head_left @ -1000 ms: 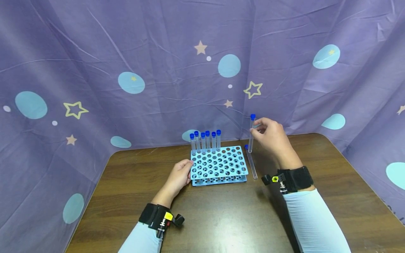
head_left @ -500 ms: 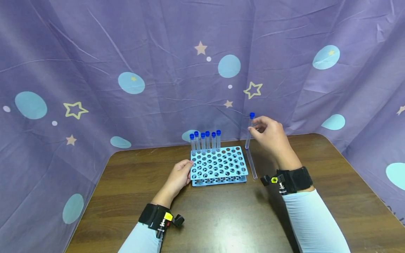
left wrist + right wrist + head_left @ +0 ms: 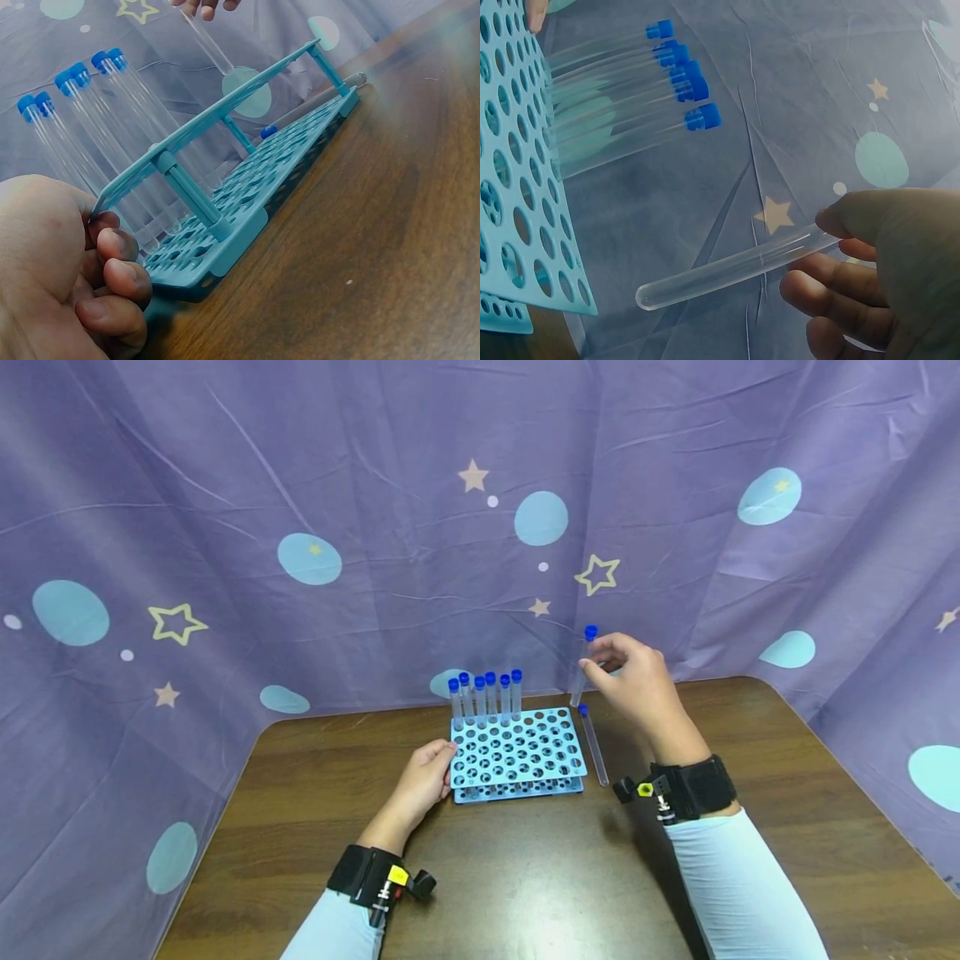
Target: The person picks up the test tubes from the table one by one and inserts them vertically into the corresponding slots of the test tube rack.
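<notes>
A light-blue test tube rack (image 3: 517, 752) stands on the table, and my left hand (image 3: 425, 777) grips its left end between thumb and fingers. Several clear test tubes (image 3: 97, 127) with blue caps stand in the rack's back left holes. Beyond the rack's back right corner, my right hand (image 3: 633, 681) pinches another capped test tube (image 3: 735, 270) in the air. That tube hangs slightly tilted, rounded end down, apart from the rack. One more capped test tube (image 3: 595, 747) lies on the table along the rack's right side. In the right wrist view the held tube's cap is hidden.
The brown wooden table (image 3: 525, 885) carries all of this. Close behind its back edge hangs a purple curtain (image 3: 405, 510) with stars and ovals. Both wrists wear black straps (image 3: 697, 787) with small cameras.
My right hand has moved a little to the left with the pinched test tube, bringing it nearer the rack's back right corner. My left hand and the rack have stayed put.
</notes>
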### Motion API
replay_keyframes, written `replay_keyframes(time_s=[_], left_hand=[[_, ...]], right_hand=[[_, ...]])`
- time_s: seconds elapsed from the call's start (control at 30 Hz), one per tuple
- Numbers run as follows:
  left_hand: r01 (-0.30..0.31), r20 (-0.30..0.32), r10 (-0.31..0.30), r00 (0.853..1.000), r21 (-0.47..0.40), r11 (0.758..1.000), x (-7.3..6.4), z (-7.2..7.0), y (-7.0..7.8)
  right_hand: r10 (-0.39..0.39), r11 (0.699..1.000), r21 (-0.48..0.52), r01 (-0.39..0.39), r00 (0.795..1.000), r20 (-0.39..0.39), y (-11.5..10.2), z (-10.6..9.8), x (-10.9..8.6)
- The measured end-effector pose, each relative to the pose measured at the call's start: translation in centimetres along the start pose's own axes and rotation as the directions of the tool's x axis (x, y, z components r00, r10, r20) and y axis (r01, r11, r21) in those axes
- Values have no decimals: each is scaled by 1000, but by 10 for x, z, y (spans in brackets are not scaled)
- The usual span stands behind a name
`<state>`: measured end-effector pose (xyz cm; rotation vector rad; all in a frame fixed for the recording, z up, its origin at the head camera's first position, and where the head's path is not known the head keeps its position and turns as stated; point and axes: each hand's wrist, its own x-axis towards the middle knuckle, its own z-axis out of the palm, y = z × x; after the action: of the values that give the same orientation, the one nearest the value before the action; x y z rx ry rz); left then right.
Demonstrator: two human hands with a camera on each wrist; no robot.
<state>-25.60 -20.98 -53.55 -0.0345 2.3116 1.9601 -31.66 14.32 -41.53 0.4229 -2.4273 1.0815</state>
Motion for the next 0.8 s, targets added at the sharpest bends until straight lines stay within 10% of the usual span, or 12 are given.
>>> replay_keyframes(time_s=[0.8], left_hand=[[-5, 5, 5, 1000, -24, 1000, 0, 1, -2]], right_hand=[[-58, 997, 53, 57, 998, 21, -21, 16, 2]])
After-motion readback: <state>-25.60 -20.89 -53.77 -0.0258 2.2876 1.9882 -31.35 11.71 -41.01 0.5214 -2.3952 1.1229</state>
